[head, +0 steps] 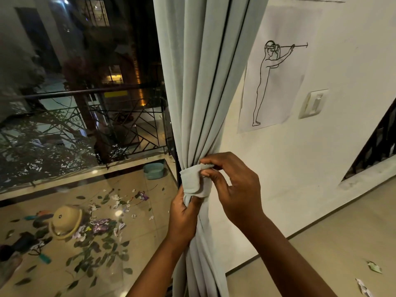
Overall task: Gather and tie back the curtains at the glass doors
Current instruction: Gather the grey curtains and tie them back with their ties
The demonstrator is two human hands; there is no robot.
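Note:
A pale grey-green curtain (201, 82) hangs gathered in folds at the right edge of the glass door (85, 103). A matching fabric tie-back band (192, 182) is wrapped around the bunched curtain at waist height. My left hand (184, 213) grips the gathered curtain just below the band. My right hand (231, 185) pinches the band's loose end between thumb and fingers on the curtain's right side.
Right of the curtain is a white wall with a taped paper drawing (276, 69) and a light switch (314, 102). Through the glass lies a balcony floor littered with leaves, paper scraps, a tan bowl (66, 221) and a blue tub (154, 170), behind a black railing (85, 116).

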